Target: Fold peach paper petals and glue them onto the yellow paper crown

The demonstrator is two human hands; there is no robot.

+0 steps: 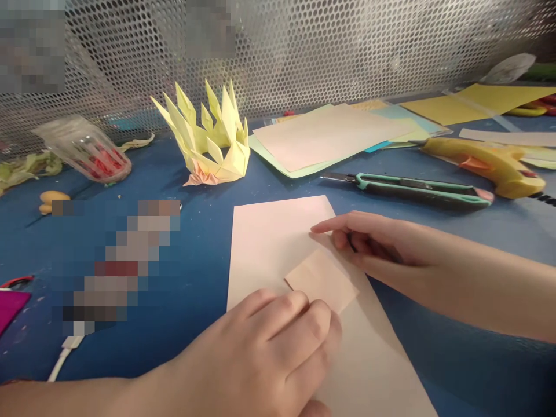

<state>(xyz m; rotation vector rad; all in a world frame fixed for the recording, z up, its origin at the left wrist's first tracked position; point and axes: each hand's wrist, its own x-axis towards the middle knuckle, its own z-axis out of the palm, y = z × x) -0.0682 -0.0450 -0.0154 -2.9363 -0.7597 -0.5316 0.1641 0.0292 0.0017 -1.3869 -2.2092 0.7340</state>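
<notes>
A large pale pink paper sheet (273, 237) lies flat before me, and on it rests a small squarish piece of paper (324, 281) of a similar colour, turned at an angle. My left hand (286, 341) is closed over the near edge of the small paper, its fingers bent and the fingertips hidden. My right hand (365, 240) is at the sheet's right edge, index finger stretched out over the sheet and the other fingers loosely curled. Nothing shows in its fingers.
Behind the sheet stands a yellow folded-paper crown (217, 150). A utility knife (421, 188) with its blade out lies at right, near a yellow glue gun (486, 162). Stacked coloured papers (321, 139), a tipped jar (91, 153) and a blurred cabled object (124, 260) surround it.
</notes>
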